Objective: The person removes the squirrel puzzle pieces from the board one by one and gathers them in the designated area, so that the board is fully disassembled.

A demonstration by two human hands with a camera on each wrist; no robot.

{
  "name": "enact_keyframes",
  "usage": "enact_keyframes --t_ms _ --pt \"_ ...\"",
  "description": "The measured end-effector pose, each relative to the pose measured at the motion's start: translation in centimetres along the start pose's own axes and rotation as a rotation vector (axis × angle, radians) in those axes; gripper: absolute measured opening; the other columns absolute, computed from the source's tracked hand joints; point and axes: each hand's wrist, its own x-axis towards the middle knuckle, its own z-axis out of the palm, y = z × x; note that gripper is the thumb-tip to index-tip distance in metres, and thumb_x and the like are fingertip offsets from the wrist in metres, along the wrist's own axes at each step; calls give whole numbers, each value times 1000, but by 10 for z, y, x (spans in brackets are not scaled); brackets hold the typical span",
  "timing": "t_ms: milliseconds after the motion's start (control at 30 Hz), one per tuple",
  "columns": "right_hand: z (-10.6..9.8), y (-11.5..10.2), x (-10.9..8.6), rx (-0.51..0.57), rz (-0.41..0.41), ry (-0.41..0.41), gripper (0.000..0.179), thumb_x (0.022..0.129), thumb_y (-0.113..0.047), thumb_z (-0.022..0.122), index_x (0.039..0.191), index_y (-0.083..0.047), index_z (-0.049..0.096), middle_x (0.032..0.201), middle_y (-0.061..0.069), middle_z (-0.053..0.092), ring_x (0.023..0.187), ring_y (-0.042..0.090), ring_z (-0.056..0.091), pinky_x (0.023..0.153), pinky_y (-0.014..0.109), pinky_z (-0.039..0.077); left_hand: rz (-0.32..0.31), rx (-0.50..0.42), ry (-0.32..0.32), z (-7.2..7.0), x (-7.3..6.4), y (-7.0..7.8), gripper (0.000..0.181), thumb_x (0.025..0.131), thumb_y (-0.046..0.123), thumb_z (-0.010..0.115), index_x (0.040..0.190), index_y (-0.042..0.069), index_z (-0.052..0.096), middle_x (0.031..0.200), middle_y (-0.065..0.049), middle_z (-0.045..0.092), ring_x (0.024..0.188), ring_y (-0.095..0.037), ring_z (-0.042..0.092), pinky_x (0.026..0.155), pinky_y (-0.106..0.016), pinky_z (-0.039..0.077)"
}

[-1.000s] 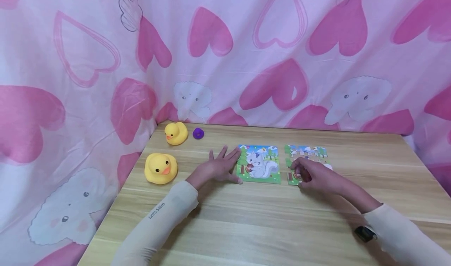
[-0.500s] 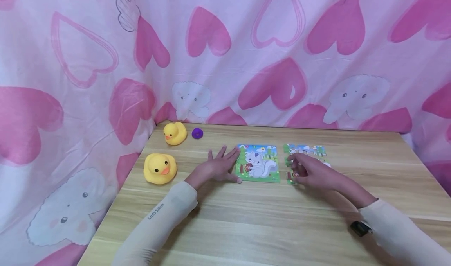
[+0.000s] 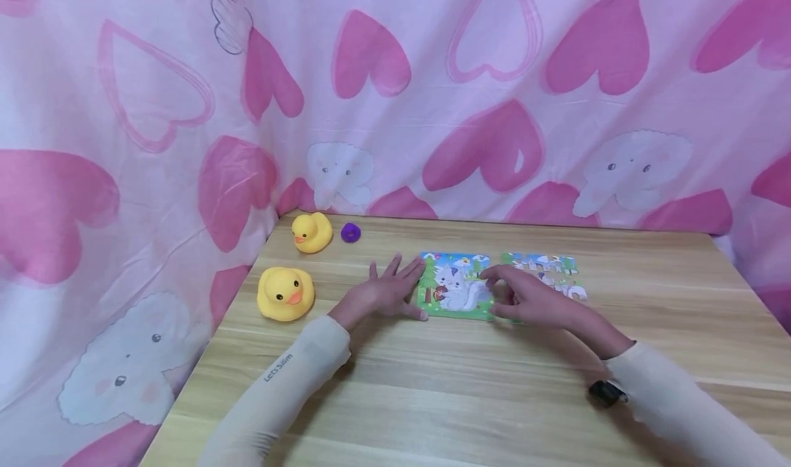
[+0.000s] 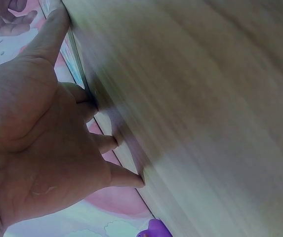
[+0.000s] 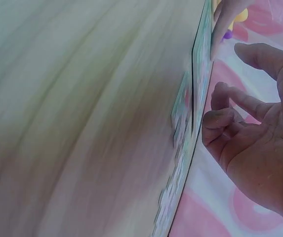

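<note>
A square picture puzzle [image 3: 457, 292] of a white squirrel lies flat on the table. My left hand [image 3: 391, 295] rests at its left side, fingers spread, fingertips and thumb at the edge. In the left wrist view the left hand [image 4: 37, 128] has its fingertips down on the wood. To the right lies a second squirrel picture of loose jigsaw pieces [image 3: 550, 264], partly hidden. My right hand [image 3: 536, 301] hovers over its left part, fingertips overlapping the first puzzle's right edge. In the right wrist view the right hand [image 5: 260, 133] has thumb and bent fingers apart, nothing between them.
Two yellow rubber ducks, one nearer [image 3: 285, 294] and one farther [image 3: 312, 232], stand at the table's left side. A small purple duck [image 3: 350, 233] sits beside the farther one. A pink heart-print curtain [image 3: 383, 123] hangs behind the wooden table [image 3: 420, 398].
My right hand has moved left from the loose jigsaw pieces toward the squirrel puzzle's right edge, its thumb and fingers spreading farther apart. My left hand has stayed at the puzzle's left edge.
</note>
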Motion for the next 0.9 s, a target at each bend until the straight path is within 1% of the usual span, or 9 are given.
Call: enact_keyframes --t_ms 167,367,533,633,767,900 --pt "11 -6 7 -9 -8 -17 60 92 -20 82 146 -13 55 120 8 65 78 15 55 65 25 51 -9 -8 -10 2 2 0 113 92 70 67 172 27 -1 180 10 -11 166 -36 -14 125 -78 -9" --pt "19 -14 14 -15 1 -47 65 92 -22 82 151 -17 54 131 4 64 82 16 55 68 26 51 -13 -10 -14 3 2 1 113 92 69 67 171 28 -1 180 10 -11 166 -35 -15 125 -78 -10" --pt "21 -20 19 -83 -11 -61 71 94 -22 81 157 -19 49 133 3 64 82 14 57 69 27 52 -10 -8 -9 2 2 2 112 92 69 67 172 27 -1 180 10 -10 166 -36 -15 124 -79 -10" --pt "21 -24 23 -107 -16 -56 73 94 -21 80 159 -18 47 135 3 65 85 13 58 74 28 53 -6 -11 -5 2 3 2 112 93 69 67 172 27 0 180 9 -10 166 -36 -14 124 -79 -9" --pt "23 -29 27 -125 -24 -39 72 93 -21 81 157 -13 49 134 6 67 91 14 60 81 31 54 -8 -7 -2 1 2 2 113 92 69 67 172 26 -1 180 9 -10 166 -36 -14 124 -79 -9" --pt "27 -30 30 -140 -40 -23 68 91 -17 82 152 -8 53 128 9 68 93 15 61 82 31 56 -14 -5 -3 0 0 3 112 92 69 67 172 26 0 180 8 -10 166 -36 -14 124 -80 -9"
